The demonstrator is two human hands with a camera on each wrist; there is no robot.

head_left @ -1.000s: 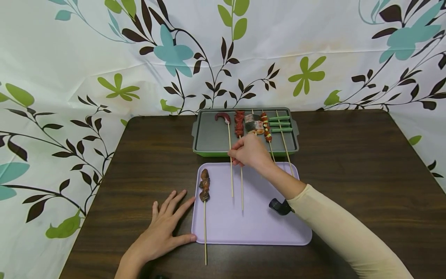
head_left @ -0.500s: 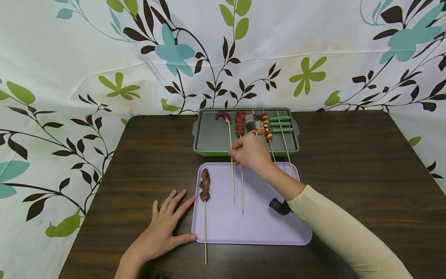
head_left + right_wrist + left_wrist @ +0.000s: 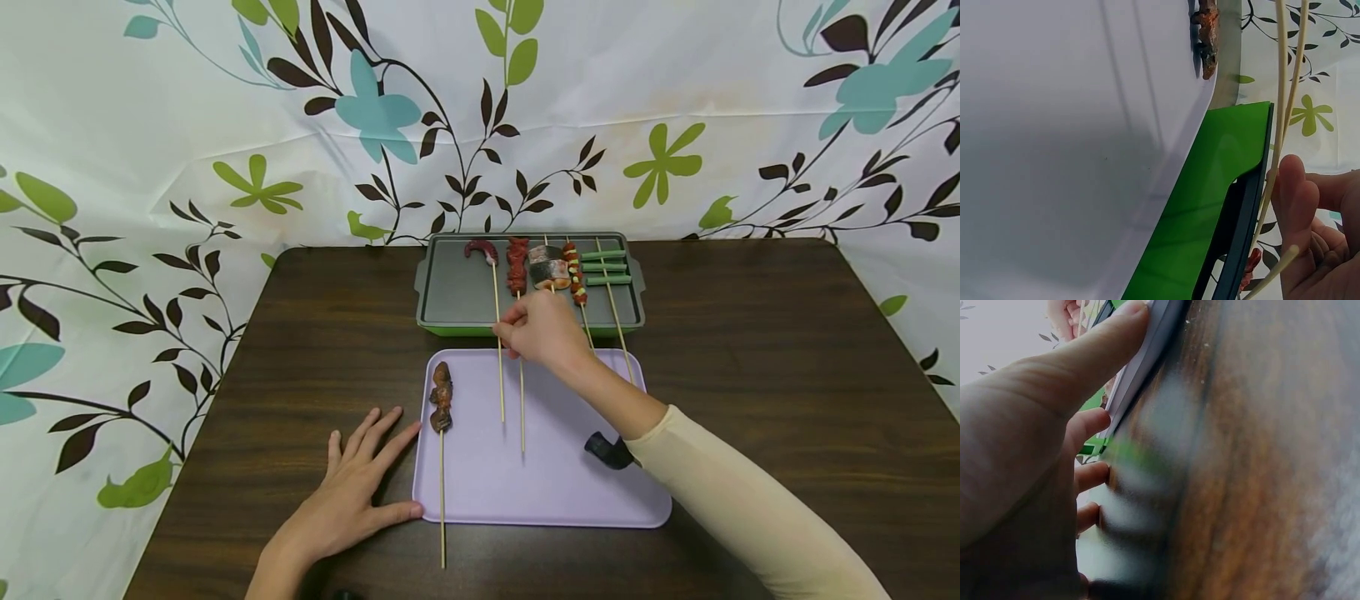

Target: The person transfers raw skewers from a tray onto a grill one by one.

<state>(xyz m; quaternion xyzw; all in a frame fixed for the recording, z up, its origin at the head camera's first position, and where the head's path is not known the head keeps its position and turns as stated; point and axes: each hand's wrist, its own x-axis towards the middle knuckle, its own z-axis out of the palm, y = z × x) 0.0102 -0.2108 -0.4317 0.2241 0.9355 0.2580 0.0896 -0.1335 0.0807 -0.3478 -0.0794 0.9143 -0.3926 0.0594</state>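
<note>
So far we have one brown meat skewer (image 3: 440, 398) lying along the left edge of the lilac tray (image 3: 555, 492); five more skewers lie with their food ends on the grey grill pan (image 3: 450, 300) behind it, their sticks reaching forward over the tray. Our right hand (image 3: 542, 329) hovers at the pan's near edge, fingers curled and pinching the stick of the red sausage skewer (image 3: 516, 265), with the curved pink one (image 3: 480, 248) just to its left; the right wrist view shows thin sticks against the fingertips (image 3: 1294, 181). Our left hand (image 3: 352, 492) lies flat on the table (image 3: 750, 350), fingers spread and loose, thumb touching the tray's near-left corner; by our judgement the work is barely begun, with five skewers left.
</note>
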